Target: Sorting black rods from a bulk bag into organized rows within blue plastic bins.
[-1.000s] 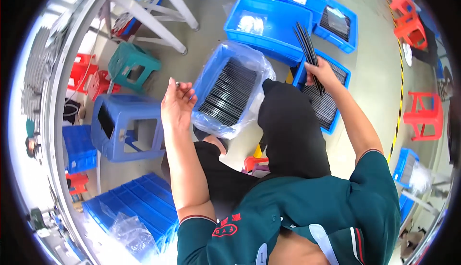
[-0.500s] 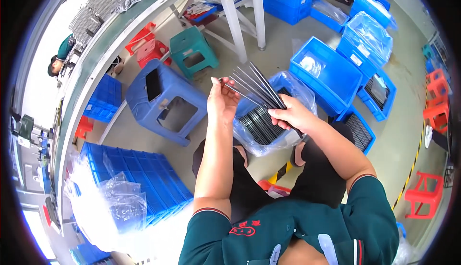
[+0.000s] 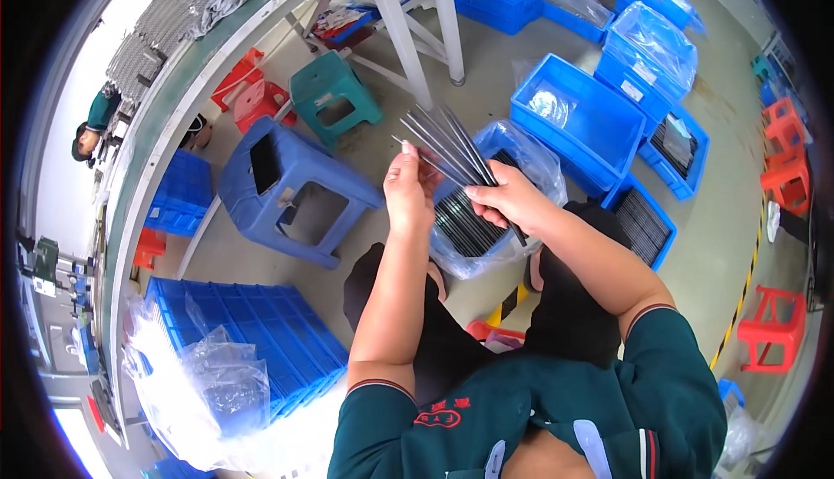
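Note:
A fanned bundle of thin black rods (image 3: pixel 472 154) is gripped near its lower end by my right hand (image 3: pixel 514 198), fingers wrapped round it. My left hand (image 3: pixel 410 191) is at the left side of the bundle, its thumb and fingers pinched on one rod near the upper end; its other fingers are partly hidden. Beneath both hands, between my knees, stands a blue bin lined with a clear plastic bag (image 3: pixel 546 166). Many more black rods (image 3: pixel 467 224) lie side by side in it.
A blue stool (image 3: pixel 334 179) with a black phone (image 3: pixel 265 165) on it stands to the left. An open blue bin (image 3: pixel 599 136) is at the right, near a bin of dark rods (image 3: pixel 643 227). Stacked blue crates (image 3: pixel 252 323) are at lower left, beside a long workbench (image 3: pixel 174 101).
Both hands and the bundle have shifted slightly left in the picture. My left hand has come nearer the bundle, and the rod it pinches lies closer to the others. The whole view has shifted a little.

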### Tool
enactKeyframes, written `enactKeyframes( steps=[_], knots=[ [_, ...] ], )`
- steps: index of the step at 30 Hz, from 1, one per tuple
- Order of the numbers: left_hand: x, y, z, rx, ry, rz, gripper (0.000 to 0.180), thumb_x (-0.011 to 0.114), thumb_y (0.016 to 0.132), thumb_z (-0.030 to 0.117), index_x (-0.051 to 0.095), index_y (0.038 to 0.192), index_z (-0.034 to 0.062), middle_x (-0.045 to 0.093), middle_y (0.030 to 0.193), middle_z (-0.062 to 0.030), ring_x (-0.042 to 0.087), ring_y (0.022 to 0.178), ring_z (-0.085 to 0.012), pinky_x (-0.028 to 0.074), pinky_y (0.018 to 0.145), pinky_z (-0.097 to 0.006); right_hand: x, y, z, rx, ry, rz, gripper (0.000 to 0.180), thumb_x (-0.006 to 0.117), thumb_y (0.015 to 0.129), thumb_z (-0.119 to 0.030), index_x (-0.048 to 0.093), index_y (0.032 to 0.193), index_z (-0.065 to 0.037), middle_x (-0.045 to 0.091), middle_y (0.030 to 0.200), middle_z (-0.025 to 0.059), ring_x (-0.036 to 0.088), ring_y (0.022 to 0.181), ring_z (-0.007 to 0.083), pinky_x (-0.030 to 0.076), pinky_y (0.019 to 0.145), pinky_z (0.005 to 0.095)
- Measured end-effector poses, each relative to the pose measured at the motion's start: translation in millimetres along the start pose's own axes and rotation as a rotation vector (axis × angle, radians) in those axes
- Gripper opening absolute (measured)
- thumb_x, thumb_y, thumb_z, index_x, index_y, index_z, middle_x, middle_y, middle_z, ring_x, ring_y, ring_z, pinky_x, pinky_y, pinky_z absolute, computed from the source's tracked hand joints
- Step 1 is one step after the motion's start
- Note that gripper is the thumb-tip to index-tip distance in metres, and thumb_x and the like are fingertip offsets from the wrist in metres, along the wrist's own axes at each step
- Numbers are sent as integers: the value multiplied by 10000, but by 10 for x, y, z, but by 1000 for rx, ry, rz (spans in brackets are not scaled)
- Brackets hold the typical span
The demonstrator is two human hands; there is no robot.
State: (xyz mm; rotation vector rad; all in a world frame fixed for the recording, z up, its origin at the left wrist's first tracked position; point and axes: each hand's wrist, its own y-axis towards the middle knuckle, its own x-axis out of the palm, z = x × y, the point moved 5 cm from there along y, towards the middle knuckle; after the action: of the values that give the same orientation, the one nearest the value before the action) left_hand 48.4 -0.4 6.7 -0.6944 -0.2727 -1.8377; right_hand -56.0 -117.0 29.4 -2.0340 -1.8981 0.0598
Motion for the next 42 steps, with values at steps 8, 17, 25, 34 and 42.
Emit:
enactKeyframes(
  steps=[8, 17, 25, 34, 42],
  knots=[
    [273, -190, -289, -99, 2, -140, 286, 493, 930, 313, 541, 822, 53, 554, 656, -41, 515, 513, -135, 455, 498, -256, -143, 171, -22, -60, 85, 67, 153, 579, 867, -153, 504, 930, -36, 544, 683, 48, 538, 534, 117, 419, 411, 235],
    [361, -333, -400, -331, 243, -340, 308, 481, 936, 331, 566, 839, 51, 532, 631, -12, 403, 488, -71, 327, 449, -206, -439, 248, -174, -107, 331, 140, 196, 662, 816, -208, 529, 834, -66, 393, 539, -49, 345, 405, 46, 257, 367, 210],
    [430, -446, -496, -398, 366, -398, 323, 486, 929, 356, 568, 826, 62, 540, 638, -10, 420, 510, -63, 307, 473, -197, -581, 324, -107, -173, 280, 278, 232, 688, 794, -213, 533, 730, -52, 418, 500, -36, 356, 361, 61, 246, 343, 227],
    [97, -499, -204, -485, 581, -519, 334, 467, 932, 366, 564, 827, 64, 590, 708, -33, 542, 639, -103, 425, 580, -230, -1385, 289, -469, -297, 403, 517, 272, 668, 816, -273, 502, 755, -67, 389, 526, -51, 346, 388, 47, 280, 354, 230],
    [400, -426, -400, -491, 67, -656, 316, 540, 905, 308, 578, 927, -5, 574, 846, -55, 556, 753, -159, 475, 683, -291, -411, 359, 50, -80, 129, 224, 257, 668, 816, -247, 540, 757, -32, 505, 538, 24, 446, 381, 105, 328, 339, 244]
  ],
)
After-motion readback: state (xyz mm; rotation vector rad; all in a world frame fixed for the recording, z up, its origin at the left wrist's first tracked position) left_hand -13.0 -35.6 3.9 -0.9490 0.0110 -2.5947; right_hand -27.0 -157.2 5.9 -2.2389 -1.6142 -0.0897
